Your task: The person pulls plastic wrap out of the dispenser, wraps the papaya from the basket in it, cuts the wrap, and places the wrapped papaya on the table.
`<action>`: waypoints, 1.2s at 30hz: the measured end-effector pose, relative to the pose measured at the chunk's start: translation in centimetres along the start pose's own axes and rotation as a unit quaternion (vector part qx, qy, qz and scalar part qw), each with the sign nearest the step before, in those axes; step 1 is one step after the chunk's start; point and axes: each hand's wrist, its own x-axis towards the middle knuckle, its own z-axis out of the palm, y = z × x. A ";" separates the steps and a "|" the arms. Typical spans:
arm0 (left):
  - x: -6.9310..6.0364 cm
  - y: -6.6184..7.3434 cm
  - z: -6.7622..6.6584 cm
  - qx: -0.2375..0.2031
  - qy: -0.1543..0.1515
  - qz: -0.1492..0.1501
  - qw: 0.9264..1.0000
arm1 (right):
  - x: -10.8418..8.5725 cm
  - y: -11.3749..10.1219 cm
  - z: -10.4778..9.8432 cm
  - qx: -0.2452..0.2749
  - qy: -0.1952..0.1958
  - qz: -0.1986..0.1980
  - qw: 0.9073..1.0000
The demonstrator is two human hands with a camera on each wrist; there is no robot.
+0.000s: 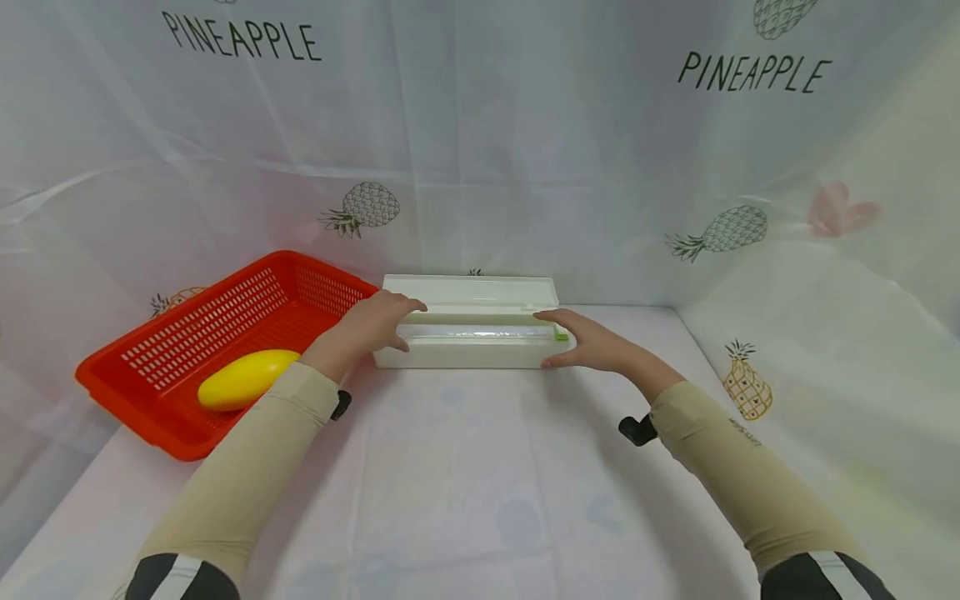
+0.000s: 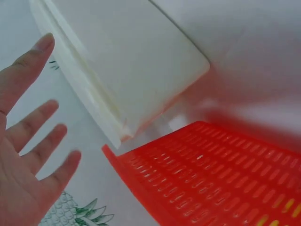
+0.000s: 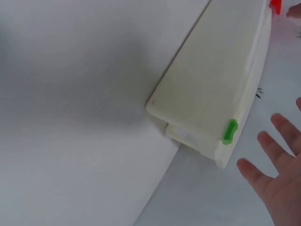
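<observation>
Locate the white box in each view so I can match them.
Head: the white box sits at centre, open.
Left wrist: upper centre, cut by the top edge.
Right wrist: upper right of centre, cut by the top edge.
Shared landmark: the red basket, only a sliver in right wrist.

the left hand (image 1: 367,323) is at the left end of the cling-film dispenser (image 1: 461,357), fingers spread, thumb held apart. the right hand (image 1: 591,342) is at its right end, fingers likewise spread. the left forearm (image 1: 273,446) and right forearm (image 1: 731,467) angle inward toward it.
</observation>
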 end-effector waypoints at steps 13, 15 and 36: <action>2.5 -0.7 0.3 -0.051 -0.091 0.021 0.994 | 3.1 1.0 -0.9 -0.003 -0.039 -0.015 0.999; 2.6 -0.8 0.2 -0.052 -0.101 0.025 0.993 | 3.4 1.0 -0.8 -0.004 -0.044 -0.009 0.999; 4.4 -1.8 -0.2 -0.032 -0.126 0.038 0.991 | 5.2 1.6 -0.4 0.005 -0.051 0.005 0.999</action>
